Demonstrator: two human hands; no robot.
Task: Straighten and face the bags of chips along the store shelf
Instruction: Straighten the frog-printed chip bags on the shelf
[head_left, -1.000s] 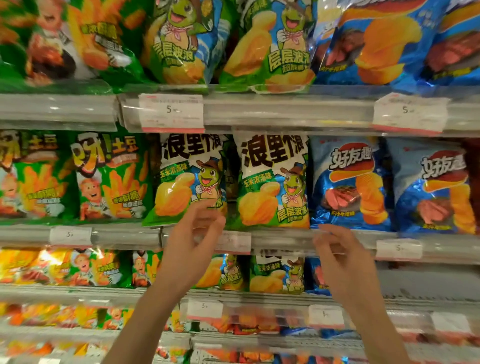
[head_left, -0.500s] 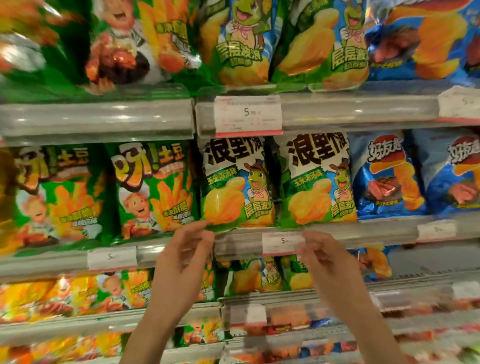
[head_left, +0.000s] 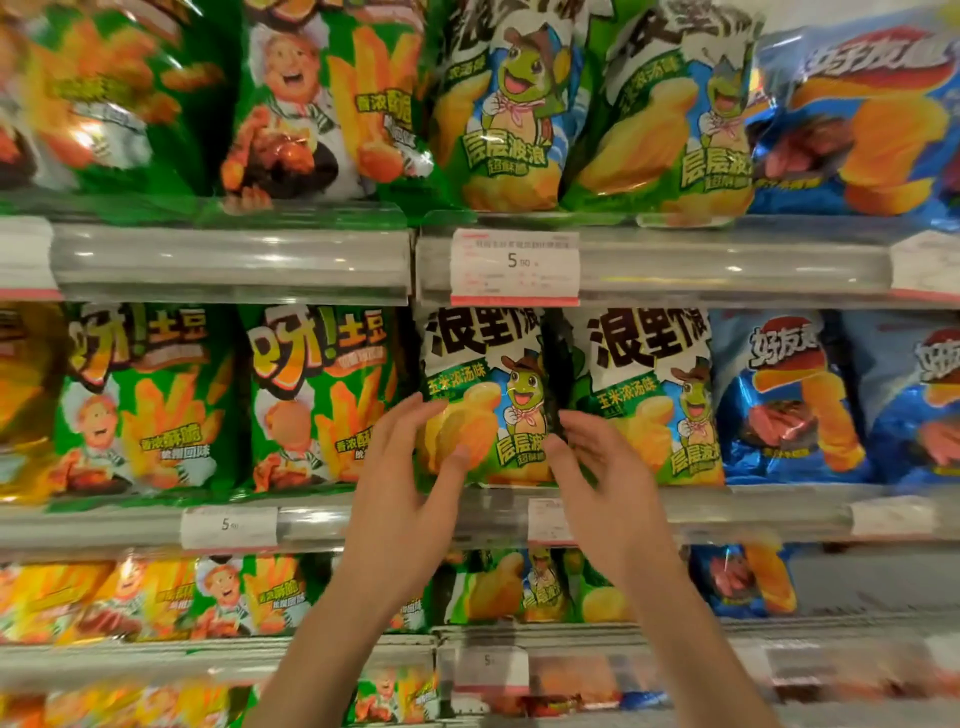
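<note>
Where the shelf rail (head_left: 753, 514) runs, left hand (head_left: 405, 483) and right hand (head_left: 602, 478) grip one frog bag (head_left: 498, 400).

Left hand (head_left: 410, 478), right hand (head_left: 602, 467) up off shelf rail (head_left: 753, 514), now holding frog chip bag (head_left: 485, 364)

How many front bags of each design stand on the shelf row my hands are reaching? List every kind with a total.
Green chef fries bags: 2
Green turtle bags: 2
Blue bags: 2
Yellowish bag cut off at the left edge: 1
Total: 7
</note>
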